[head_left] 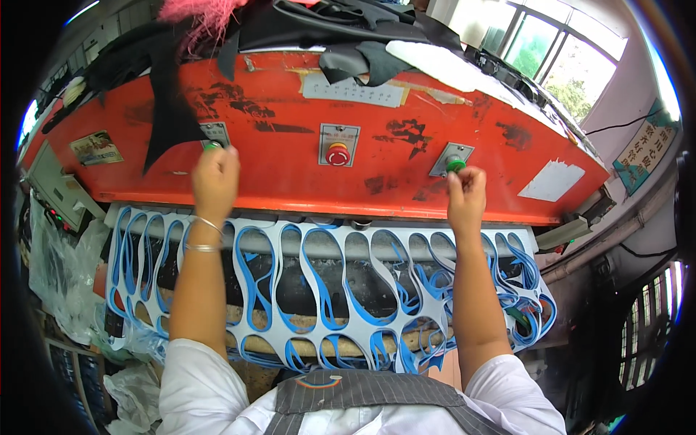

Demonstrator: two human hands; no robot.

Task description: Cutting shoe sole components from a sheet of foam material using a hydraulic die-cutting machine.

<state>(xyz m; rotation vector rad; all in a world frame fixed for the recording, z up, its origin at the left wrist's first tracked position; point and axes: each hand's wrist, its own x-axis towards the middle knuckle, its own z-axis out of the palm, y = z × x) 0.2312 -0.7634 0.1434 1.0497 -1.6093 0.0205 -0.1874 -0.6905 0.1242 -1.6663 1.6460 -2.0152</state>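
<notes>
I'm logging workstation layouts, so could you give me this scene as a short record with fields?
Panel: wide, scuffed red-orange painted panel
Left side: left hand, curled, at a round green button; contact unclear
Right side: right hand, curled, at another round green button; pressing unclear
Between hands: round red mushroom-shaped button
Below panel: white-and-blue flexible sheet material with rows of elongated cut-out holes
On top: draped black sheet material; pink stringy tangle
Left wrist: thin silver-coloured bangles
</notes>
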